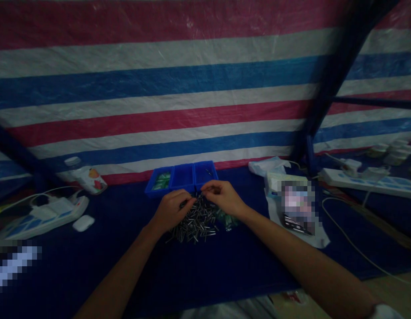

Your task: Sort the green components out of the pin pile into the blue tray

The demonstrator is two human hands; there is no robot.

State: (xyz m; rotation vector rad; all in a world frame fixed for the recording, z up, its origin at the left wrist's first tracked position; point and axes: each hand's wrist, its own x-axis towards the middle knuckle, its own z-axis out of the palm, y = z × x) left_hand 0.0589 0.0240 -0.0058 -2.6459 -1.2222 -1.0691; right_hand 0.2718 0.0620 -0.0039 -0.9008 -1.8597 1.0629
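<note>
A heap of small, thin metal pins [195,223] lies on the dark blue table. Over the heap's left side is my left hand [174,208], its fingers curled and thumb pressed in on something dark that I cannot make out. My right hand [223,197] reaches over the heap's far right edge, fingers pinched together; what is between them is too small to name. Just behind both hands stands a blue three-compartment tray [182,177]. Its left compartment holds green pieces [162,180], and a few thin bits lie in the right one. More greenish pieces [229,220] lie beside the heap, under my right forearm.
On the left are a power strip [55,217], a white case [83,223] and a bottle [88,177]. To the right lie a tissue pack [285,181], white paper [320,237], another power strip [368,181] and a cable [348,241]. Striped sheeting [158,97] hangs behind.
</note>
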